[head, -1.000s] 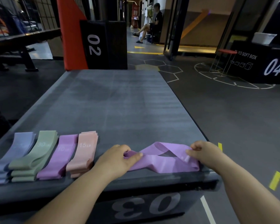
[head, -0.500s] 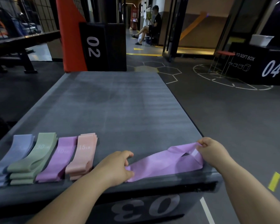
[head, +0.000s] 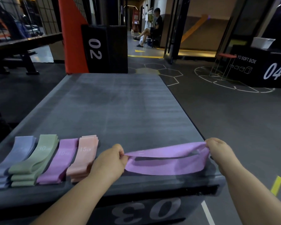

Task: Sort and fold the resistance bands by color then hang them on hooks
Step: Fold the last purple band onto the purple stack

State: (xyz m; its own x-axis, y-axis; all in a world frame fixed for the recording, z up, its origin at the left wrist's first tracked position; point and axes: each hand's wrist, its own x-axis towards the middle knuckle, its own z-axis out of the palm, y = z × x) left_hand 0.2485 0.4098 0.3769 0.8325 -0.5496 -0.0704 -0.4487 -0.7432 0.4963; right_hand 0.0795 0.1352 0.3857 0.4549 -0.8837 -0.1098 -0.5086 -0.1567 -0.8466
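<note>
The open purple band [head: 165,166] was held stretched across the near right corner of the tabletop [head: 128,111], its lower edge resting on the surface and its upper edge lifted clear. The left hand [head: 110,161] pinched the band's left end between thumb and curled fingers [head: 120,153]. The right hand [head: 219,150] pinched the right end in the same manner, fingers [head: 209,143] closed over the material. This two-ended hold appeared intended to draw the loop straight and flat so that it could be folded evenly.

Four folded stacks lay side by side along the near left edge: blue-grey stack [head: 18,153], green stack [head: 37,156], purple stack [head: 62,159] and pink stack [head: 83,158]. Grouping by colour kept the sorted bands ready for hanging; no hooks were visible.

Compared with the frames before it, the band had lost its twist. It had lain slack and crossed over itself on the surface; it was now drawn taut with the loop open. The hands had moved slightly farther apart. The four stacks were unchanged.
</note>
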